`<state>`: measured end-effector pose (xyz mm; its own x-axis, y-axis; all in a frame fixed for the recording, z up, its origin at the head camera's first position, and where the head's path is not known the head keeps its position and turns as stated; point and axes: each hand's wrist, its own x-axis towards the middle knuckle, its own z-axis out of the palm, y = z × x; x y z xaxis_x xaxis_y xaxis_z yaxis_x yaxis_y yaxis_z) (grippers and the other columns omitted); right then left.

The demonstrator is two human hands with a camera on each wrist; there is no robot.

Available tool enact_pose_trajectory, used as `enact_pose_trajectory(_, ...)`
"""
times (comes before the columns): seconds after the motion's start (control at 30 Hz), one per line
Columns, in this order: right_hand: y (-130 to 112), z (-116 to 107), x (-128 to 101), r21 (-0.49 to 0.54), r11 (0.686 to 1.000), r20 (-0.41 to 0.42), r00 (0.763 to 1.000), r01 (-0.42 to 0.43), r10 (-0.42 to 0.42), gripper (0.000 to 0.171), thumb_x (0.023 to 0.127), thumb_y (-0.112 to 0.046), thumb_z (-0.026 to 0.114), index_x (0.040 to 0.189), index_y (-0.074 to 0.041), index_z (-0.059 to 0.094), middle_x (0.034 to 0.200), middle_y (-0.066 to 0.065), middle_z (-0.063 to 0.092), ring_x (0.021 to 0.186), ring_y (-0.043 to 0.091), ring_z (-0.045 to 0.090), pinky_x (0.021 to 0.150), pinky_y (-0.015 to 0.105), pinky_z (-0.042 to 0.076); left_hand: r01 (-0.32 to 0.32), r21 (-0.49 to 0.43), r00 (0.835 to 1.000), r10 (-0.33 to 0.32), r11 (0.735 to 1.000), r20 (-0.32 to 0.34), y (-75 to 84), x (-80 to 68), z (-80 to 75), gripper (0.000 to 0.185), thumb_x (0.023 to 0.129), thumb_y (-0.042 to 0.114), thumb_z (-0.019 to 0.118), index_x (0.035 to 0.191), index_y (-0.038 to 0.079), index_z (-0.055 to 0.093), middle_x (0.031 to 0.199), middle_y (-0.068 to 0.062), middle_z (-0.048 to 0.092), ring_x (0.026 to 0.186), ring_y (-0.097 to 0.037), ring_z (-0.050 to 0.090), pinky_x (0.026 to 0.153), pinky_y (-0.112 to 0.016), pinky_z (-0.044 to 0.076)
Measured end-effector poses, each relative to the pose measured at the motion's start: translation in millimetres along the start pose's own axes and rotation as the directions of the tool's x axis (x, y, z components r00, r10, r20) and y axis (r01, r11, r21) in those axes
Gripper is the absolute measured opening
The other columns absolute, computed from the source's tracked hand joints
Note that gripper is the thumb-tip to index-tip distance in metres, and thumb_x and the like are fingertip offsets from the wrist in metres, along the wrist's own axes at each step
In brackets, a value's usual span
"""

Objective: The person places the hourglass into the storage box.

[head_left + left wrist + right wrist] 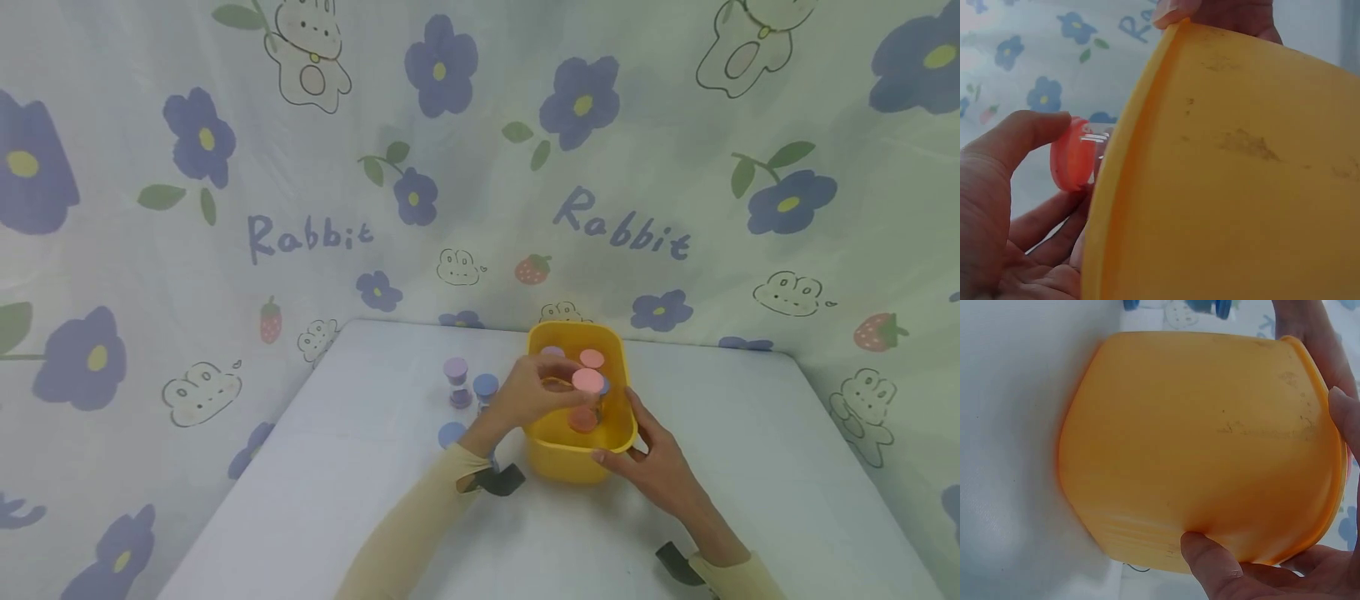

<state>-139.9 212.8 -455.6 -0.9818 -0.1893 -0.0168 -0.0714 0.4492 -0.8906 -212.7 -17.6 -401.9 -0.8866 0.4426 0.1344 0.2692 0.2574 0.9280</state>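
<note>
My left hand (525, 392) pinches a sand timer with a pink cap (587, 382) between thumb and fingers, over the mouth of a yellow plastic bin (573, 467). In the left wrist view the timer's clear tube (1100, 132) runs behind the bin's rim. My right hand (663, 467) grips the bin at its front right corner, thumb on the rim, fingers along the side wall. Inside the bin are a pink-capped timer (592, 358), a purple one (552, 352) and a red one (582, 420); a blue cap (605, 385) is partly hidden behind the held timer.
Left of the bin on the white table (330, 467) stand a purple sand timer (456, 371) and blue ones (486, 385), another blue cap (452, 434) being nearer, partly behind the left forearm. A rabbit-and-flower curtain (480, 167) hangs behind the table.
</note>
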Motion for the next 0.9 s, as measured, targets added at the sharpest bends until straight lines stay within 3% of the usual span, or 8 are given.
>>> enact_pose_trajectory(0.27,-3,1,0,-0.009,1.0,0.003,1.0,-0.018,0.018,0.108,0.089,-0.046,0.08,0.167,-0.029,0.008,0.175,0.01,0.015,0.156,0.045,0.026,0.111,0.054,0.048,0.018,0.141,0.999,-0.025,0.99,0.048,-3.8,7.9,9.0,0.038,0.085,0.044,0.084,0.117,0.026,0.075,0.111,0.014,0.075,0.106,-0.004,0.068,0.095,-0.023,0.06)
enact_pose_trajectory(0.53,-2,-1,1,-0.018,1.0,-0.004,1.0,-0.002,0.002,0.107,0.089,-0.045,0.079,0.168,-0.027,0.009,0.175,0.011,0.014,0.156,0.046,0.026,0.111,0.053,0.047,0.05,0.255,0.993,-0.075,0.966,0.091,-2.1,13.7,12.8,0.034,0.087,0.04,0.083,0.117,0.026,0.075,0.112,0.014,0.076,0.109,-0.005,0.07,0.097,-0.025,0.06)
enact_pose_trajectory(0.9,-2,0,0,-0.017,1.0,-0.008,1.0,-0.013,0.013,0.105,0.091,-0.041,0.079,0.168,-0.027,0.008,0.175,0.011,0.015,0.156,0.046,0.027,0.11,0.052,0.047,0.07,0.413,0.986,-0.126,0.908,0.11,-2.2,22.4,20.2,0.026,0.085,0.037,0.085,0.105,0.022,0.077,0.093,0.015,0.075,0.087,-0.004,0.065,0.082,-0.017,0.059)
